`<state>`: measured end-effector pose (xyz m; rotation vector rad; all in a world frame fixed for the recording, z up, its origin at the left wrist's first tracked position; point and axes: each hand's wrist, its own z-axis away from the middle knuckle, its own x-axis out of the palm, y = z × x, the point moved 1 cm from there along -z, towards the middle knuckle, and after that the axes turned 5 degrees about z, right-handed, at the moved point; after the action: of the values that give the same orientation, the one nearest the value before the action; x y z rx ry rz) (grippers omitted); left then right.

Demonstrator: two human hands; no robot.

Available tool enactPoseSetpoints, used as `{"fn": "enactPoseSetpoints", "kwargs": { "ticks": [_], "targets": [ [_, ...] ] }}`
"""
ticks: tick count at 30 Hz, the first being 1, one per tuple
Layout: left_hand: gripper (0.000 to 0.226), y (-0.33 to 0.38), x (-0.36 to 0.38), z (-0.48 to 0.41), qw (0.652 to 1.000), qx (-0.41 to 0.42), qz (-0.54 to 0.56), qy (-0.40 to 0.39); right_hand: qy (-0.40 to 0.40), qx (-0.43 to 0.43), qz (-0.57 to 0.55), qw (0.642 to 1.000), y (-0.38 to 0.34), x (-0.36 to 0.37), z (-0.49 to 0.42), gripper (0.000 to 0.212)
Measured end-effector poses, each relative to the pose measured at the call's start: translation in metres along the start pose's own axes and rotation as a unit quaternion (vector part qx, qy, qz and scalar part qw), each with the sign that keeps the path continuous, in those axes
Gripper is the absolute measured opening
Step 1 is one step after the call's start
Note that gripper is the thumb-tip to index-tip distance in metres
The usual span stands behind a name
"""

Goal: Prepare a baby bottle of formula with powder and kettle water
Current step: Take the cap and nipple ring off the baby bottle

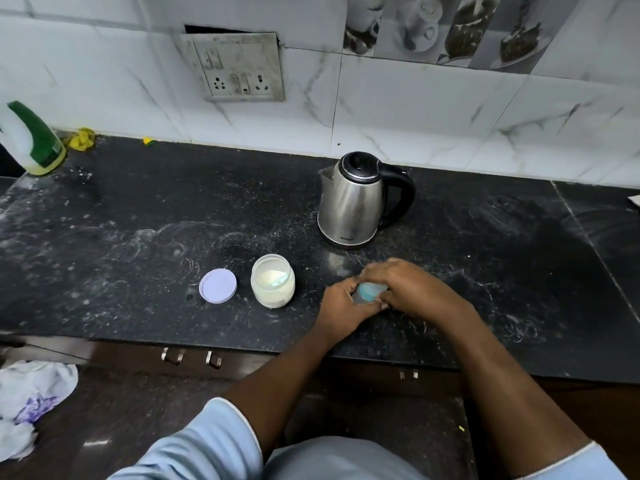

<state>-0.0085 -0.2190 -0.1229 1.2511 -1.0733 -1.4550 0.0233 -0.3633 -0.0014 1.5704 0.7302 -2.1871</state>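
Observation:
A baby bottle [369,292] with a teal collar stands on the black counter [138,237], mostly hidden by both hands. My left hand [341,306] wraps its body from the left. My right hand [412,287] closes over its top. To the left stands an open jar of white formula powder [273,281] with something pale blue inside it. Its lilac lid [218,285] lies flat beside it. A steel kettle [353,200] with a black handle and closed lid stands behind the hands.
A green-and-white spray bottle [33,140] stands at the far left by yellow scraps [81,138]. A wall socket panel [239,67] sits above the counter. Drawer handles [190,358] are below the front edge. A white cloth [31,393] lies low on the left.

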Motion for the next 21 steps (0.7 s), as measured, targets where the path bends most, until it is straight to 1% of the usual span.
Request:
{"fn": "enactPoseSetpoints", "kwargs": {
  "ticks": [2,6,9,11,12,14,16,18,19,21],
  "targets": [
    [0.048,0.0,0.0,0.0,1.0,0.002,-0.005,0.0,0.007,0.004,0.005,1.0,0.0,-0.005,0.002,0.052],
    [0.057,0.002,-0.002,0.0,1.0,0.013,-0.01,-0.004,0.114,0.017,-0.043,0.992,0.007,-0.045,0.009,0.05],
    [0.06,0.001,-0.003,0.001,1.0,0.012,-0.011,-0.011,0.167,0.02,-0.039,0.985,0.012,-0.067,0.017,0.053],
    [0.062,-0.001,-0.003,0.0,1.0,0.012,-0.01,-0.016,0.2,0.041,-0.073,0.976,0.017,-0.069,0.026,0.049],
    [0.063,-0.002,-0.003,0.0,1.0,0.011,-0.009,-0.018,0.212,0.055,-0.111,0.969,0.02,-0.066,0.032,0.046],
    [0.066,-0.004,-0.003,-0.001,1.0,0.009,-0.01,-0.019,0.246,0.083,-0.225,0.939,0.029,-0.054,0.042,0.039],
    [0.068,-0.006,-0.003,-0.002,1.0,0.005,-0.018,-0.018,0.293,0.126,-0.344,0.883,0.041,-0.032,0.049,0.037],
    [0.067,-0.006,-0.003,-0.002,0.999,-0.002,-0.032,-0.016,0.328,0.17,-0.423,0.828,0.056,-0.001,0.052,0.039],
    [0.066,-0.005,-0.003,-0.002,0.999,-0.001,-0.042,-0.016,0.331,0.183,-0.446,0.811,0.063,0.014,0.052,0.045],
    [0.065,-0.002,-0.004,-0.002,0.998,0.009,-0.066,-0.012,0.32,0.2,-0.469,0.798,0.074,0.039,0.053,0.058]
  ]
}}
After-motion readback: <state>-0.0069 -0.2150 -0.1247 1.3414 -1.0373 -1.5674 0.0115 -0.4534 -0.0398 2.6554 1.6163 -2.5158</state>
